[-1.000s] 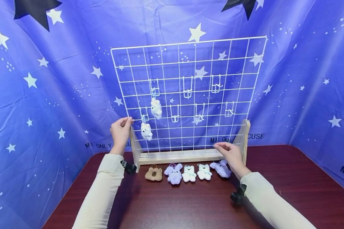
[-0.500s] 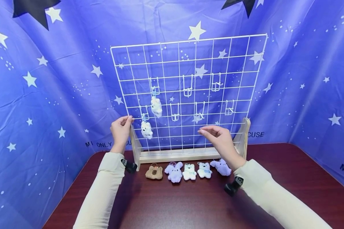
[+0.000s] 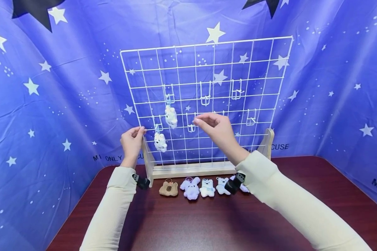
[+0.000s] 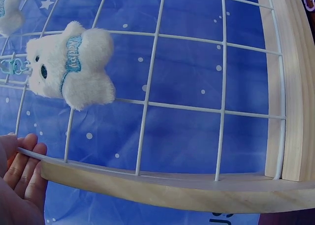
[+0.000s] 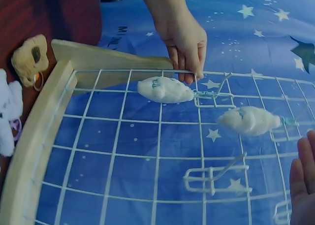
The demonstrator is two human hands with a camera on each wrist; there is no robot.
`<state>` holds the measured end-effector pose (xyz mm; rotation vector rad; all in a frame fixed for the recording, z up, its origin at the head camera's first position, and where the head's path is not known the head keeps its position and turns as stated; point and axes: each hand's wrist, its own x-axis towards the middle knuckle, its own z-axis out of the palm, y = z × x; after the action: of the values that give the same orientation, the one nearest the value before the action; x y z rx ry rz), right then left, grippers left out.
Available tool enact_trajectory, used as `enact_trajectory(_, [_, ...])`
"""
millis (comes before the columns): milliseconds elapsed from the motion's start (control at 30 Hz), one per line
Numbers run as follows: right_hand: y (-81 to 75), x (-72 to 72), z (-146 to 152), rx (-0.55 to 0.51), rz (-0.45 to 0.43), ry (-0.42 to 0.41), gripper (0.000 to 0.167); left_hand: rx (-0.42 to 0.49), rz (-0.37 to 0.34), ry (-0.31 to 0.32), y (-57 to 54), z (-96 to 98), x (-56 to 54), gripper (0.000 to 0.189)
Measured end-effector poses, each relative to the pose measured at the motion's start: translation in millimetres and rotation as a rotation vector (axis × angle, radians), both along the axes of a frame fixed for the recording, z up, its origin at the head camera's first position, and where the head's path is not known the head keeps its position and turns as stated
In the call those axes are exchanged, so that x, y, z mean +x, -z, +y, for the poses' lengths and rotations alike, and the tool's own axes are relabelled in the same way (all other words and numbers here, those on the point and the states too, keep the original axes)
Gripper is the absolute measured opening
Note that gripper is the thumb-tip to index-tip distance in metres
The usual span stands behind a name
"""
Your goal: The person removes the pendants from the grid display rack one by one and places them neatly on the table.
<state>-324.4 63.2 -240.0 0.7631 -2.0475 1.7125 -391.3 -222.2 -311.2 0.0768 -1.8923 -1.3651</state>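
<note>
My left hand (image 3: 132,143) pinches the left edge of a white wire grid panel (image 3: 206,64), just above its wooden side support (image 4: 123,188). My right hand (image 3: 219,131) is raised before the grid, thumb and fingertips close together beside a bare wire hook (image 3: 191,128). Nothing shows in it; the right wrist view catches only its relaxed fingers (image 5: 298,180). Two white plush bear keychains hang on hooks at the left: an upper bear (image 3: 171,116) and a lower bear (image 3: 160,142), whose blue scarf shows in the left wrist view. The right hand hides another hook.
Along the wooden base (image 3: 188,171) lie a brown plush (image 3: 168,188), a purple plush rabbit (image 3: 191,188), two white plush bears (image 3: 207,188) and a second purple plush, partly hidden by the right wrist camera (image 3: 235,183). Further hooks (image 3: 237,92) are on the grid. Blue star-print cloth hangs behind.
My right hand has moved left and up, from the grid's lower right to the hook near its middle. The left hand stays on the grid's edge.
</note>
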Motion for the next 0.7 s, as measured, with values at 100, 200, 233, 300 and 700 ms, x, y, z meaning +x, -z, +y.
enact_trajectory(100, [-12.5, -4.5, -14.3, 0.034, -0.005, 0.021, 0.025, -0.002, 0.000, 0.000, -1.2, -0.5, 0.1, 0.021])
enact_trajectory(200, [-22.4, -10.3, -27.9, 0.077, -0.019, 0.031, 0.023, 0.008, 0.007, 0.004, -2.1, -1.3, 0.7, 0.020])
enact_trajectory(233, [-25.0, -12.6, -31.9, 0.085, -0.026, 0.035, 0.024, 0.012, 0.011, 0.006, -2.3, -1.5, 1.0, 0.020])
enact_trajectory(300, [-29.6, -16.7, -38.7, 0.097, -0.032, 0.050, 0.025, 0.008, 0.007, 0.004, -2.2, -1.7, 0.9, 0.021])
enact_trajectory(700, [-35.6, -41.6, -62.7, 0.120, -0.012, 0.116, 0.030, 0.001, -0.004, 0.004, -0.5, -0.5, 1.5, 0.020])
